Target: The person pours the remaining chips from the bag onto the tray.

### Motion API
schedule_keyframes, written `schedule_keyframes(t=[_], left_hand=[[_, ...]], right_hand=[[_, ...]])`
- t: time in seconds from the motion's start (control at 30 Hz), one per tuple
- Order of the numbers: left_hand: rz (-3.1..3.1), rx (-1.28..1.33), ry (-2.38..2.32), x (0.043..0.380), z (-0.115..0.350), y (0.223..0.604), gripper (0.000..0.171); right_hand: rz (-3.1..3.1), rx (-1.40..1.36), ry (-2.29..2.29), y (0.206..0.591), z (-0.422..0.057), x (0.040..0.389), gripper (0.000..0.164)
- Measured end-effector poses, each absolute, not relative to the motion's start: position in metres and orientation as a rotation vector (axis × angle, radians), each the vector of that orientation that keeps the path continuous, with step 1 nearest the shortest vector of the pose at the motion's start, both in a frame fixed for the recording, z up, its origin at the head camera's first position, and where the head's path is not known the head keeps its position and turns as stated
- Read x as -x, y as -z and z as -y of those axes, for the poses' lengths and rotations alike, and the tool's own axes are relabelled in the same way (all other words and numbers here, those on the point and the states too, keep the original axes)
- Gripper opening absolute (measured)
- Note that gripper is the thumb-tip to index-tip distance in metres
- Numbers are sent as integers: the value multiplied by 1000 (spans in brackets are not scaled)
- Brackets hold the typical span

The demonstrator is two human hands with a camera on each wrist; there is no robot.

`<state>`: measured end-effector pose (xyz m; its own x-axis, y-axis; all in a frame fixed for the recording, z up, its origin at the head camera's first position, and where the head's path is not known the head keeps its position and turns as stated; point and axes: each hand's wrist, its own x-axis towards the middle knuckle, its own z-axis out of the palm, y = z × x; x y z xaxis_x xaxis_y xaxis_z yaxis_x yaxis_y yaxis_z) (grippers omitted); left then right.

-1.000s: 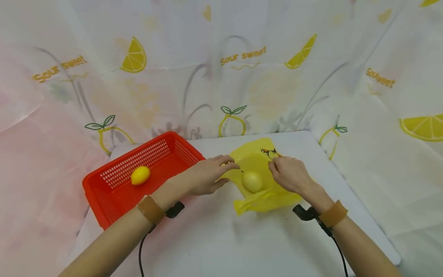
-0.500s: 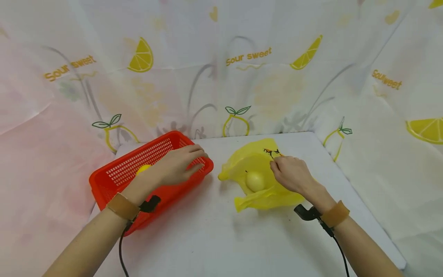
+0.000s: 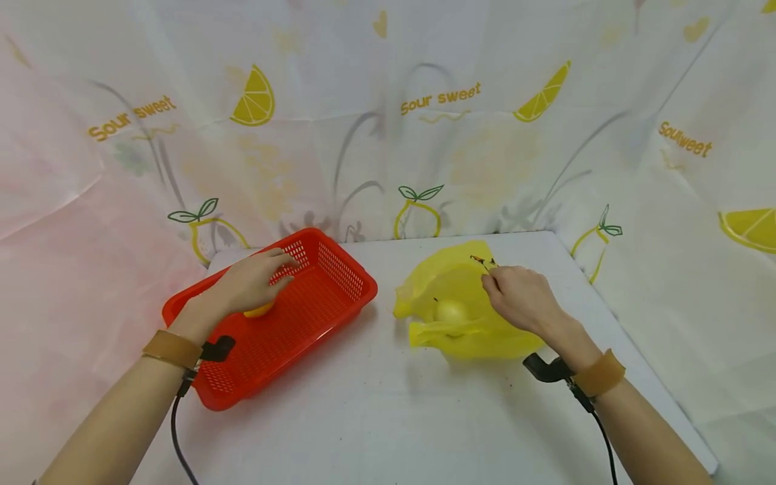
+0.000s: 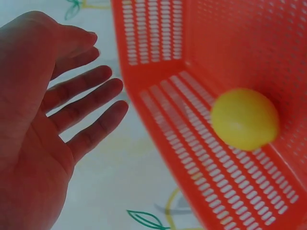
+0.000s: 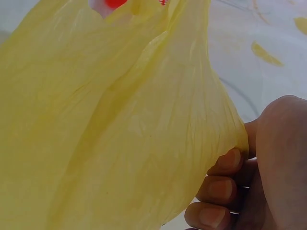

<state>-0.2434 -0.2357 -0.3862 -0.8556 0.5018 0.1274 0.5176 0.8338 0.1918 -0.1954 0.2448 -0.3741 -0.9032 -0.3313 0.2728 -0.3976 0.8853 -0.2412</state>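
My left hand (image 3: 248, 283) is above the left part of a red plastic basket (image 3: 327, 330), its fingers spread and relaxed with nothing in them. Under it, partly hidden in the head view, a lemon (image 4: 244, 120) lies inside against the perforated wall. On the right, my right hand (image 3: 521, 296) pinches the edge of a thin yellow plastic bag (image 5: 129, 120) between thumb and curled fingers. The bag's mouth gapes toward the left. Inside it sits a round pale fruit with a short dark stem (image 3: 451, 312), its colour tinted by the yellow film.
Basket and bag stand on a white table (image 3: 388, 417), with a strip of tabletop between them. Behind and beside it hangs a curtain (image 3: 345, 81) printed with lemons. A strap with a small camera and cable is on each wrist.
My left hand has moved left from beside the bag to over the basket, covering most of the lemon. My right hand stays on the bag, whose front edge now covers more of the fruit.
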Motion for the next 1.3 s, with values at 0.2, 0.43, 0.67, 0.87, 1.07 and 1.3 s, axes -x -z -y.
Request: schedule_keyframes(t=[0.2, 0.43, 0.67, 0.87, 1.07, 1.3], left_hand=[[3027, 737, 353, 247, 262, 403, 33], [3117, 657, 311, 247, 277, 421, 41], [3266, 557, 254, 248, 282, 435, 59], [3323, 547, 268, 250, 282, 443, 60], [3298, 605, 227, 256, 282, 454, 59], [3299, 672, 226, 257, 279, 466, 59]], right_hand=[[2833, -540, -428, 368, -248, 196, 45], [2837, -526, -437, 365, -250, 194, 46], [2841, -535, -437, 365, -252, 192, 46], [2850, -535, -435, 365, -253, 191, 46], [2847, -531, -436, 365, -255, 191, 46], [2840, -534, -441, 366, -257, 191, 46]])
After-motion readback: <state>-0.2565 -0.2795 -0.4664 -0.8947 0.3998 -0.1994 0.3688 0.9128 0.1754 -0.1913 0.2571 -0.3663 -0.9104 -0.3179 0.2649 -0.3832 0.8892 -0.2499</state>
